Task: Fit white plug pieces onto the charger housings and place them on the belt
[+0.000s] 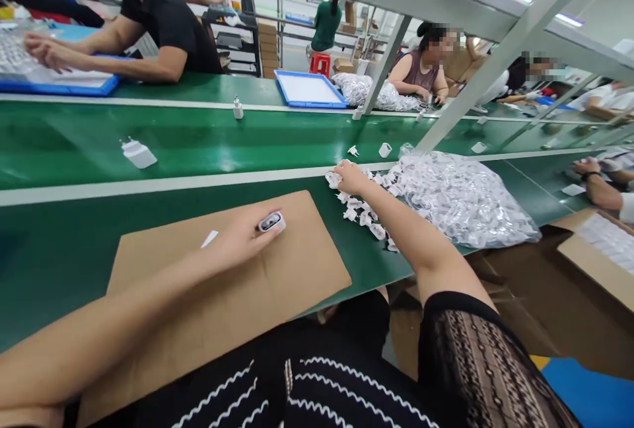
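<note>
My left hand (pixel 238 235) is closed around a white charger housing (pixel 272 222), held over a flat sheet of brown cardboard (pixel 317 249). The housing's open end faces me and shows a dark inside with metal parts. Out to the right, my right hand (pixel 353 179) reaches to the far edge of a loose heap of small white plug pieces (pixel 365 218). Its fingertips close on one white plug piece (pixel 333 180) at the heap's left end. My right forearm passes over part of the heap.
A large clear bag of white pieces (pixel 460 197) lies right of the heap. Beyond a pale rail, a green belt (pixel 198 144) carries a white charger (pixel 139 153) and other white parts. Slanted metal posts (pixel 463 104) rise at right. Co-workers sit across, near a blue-rimmed tray (pixel 312 106).
</note>
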Demonstrator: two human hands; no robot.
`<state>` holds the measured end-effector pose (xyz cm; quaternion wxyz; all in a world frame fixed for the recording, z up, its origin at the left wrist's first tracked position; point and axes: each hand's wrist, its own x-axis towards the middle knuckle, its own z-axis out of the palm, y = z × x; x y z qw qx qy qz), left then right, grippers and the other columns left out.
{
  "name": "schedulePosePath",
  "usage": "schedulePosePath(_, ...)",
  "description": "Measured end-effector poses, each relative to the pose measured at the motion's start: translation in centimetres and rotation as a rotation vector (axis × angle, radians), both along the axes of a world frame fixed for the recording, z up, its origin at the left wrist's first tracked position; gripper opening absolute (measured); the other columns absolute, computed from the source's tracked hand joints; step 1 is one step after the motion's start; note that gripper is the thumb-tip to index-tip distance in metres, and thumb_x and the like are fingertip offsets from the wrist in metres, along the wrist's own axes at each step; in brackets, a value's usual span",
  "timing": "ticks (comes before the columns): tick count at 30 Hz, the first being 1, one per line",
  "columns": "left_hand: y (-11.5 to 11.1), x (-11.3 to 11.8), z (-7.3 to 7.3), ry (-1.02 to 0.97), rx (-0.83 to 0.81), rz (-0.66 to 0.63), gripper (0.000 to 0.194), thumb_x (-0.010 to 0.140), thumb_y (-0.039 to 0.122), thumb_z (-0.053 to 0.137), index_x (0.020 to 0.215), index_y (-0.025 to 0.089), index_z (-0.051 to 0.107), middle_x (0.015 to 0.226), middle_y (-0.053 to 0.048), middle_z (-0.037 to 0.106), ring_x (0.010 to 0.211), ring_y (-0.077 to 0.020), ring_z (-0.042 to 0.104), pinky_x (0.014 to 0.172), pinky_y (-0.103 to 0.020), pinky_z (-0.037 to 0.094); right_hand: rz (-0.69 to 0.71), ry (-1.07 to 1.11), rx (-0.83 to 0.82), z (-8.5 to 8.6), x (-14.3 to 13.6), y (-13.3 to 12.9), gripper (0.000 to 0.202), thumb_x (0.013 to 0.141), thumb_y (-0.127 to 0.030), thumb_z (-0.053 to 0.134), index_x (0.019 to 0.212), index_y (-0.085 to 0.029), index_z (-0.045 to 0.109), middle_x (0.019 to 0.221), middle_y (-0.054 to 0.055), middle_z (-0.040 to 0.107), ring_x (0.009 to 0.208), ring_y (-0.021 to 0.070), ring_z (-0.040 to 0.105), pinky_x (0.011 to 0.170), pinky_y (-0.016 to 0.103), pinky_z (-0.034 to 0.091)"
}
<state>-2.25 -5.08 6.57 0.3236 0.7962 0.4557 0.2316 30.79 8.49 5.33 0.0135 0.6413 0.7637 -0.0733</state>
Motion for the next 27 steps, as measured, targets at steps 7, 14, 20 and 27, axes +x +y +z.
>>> schedulePosePath(7, 0.0, 3.5, -4.1, 0.071, 0.142, 0.005, 0.052, 0.097, 0.040, 0.052, 0.141, 0.015, 0.060, 0.136, -0.015, 0.067, 0.127, -0.0351, 0.058, 0.110, -0.053, 0.047, 0.030, 0.360, 0.089, 1.7, 1.6, -5.3, 0.047, 0.074, -0.016, 0.073, 0.120, -0.021, 0.071, 0.133, 0.013, 0.062, 0.125, 0.0339, 0.056, 0.103, 0.050, 0.048)
schedulePosePath(14, 0.2, 3.9, -6.2, -0.192, 0.025, -0.102, 0.065, 0.096, 0.025, 0.048, 0.159, 0.021, 0.037, 0.155, -0.015, 0.050, 0.141, -0.0298, 0.047, 0.116, -0.050, 0.045, -0.015, 1.244, -0.269, 1.9, -4.4, -9.0, 0.057, 0.057, -0.033, 0.090, 0.108, -0.025, 0.065, 0.096, -0.002, 0.064, 0.065, 0.0099, 0.052, 0.052, 0.023, 0.043)
schedulePosePath(20, 0.5, 3.3, -6.6, -0.247, 0.032, 0.118, 0.069, 0.082, 0.045, 0.076, 0.142, 0.019, 0.053, 0.137, -0.014, 0.056, 0.129, -0.0337, 0.055, 0.113, -0.052, 0.047, -0.111, 1.430, -0.321, -0.3, -7.7, -9.0, 0.061, 0.049, -0.038, 0.097, 0.101, -0.023, 0.069, 0.091, 0.001, 0.071, 0.075, 0.0155, 0.062, 0.060, 0.028, 0.052)
schedulePosePath(27, 0.7, 3.1, -6.4, -0.300, -0.028, 0.047, 0.053, 0.090, 0.036, 0.065, 0.140, 0.022, 0.055, 0.127, -0.011, 0.063, 0.117, -0.0282, 0.059, 0.103, -0.046, 0.052, -0.139, 1.414, -0.335, -1.6, -7.5, -9.7, 0.054, 0.062, -0.044, 0.093, 0.108, -0.024, 0.073, 0.092, 0.003, 0.076, 0.073, 0.0159, 0.067, 0.068, 0.032, 0.057)
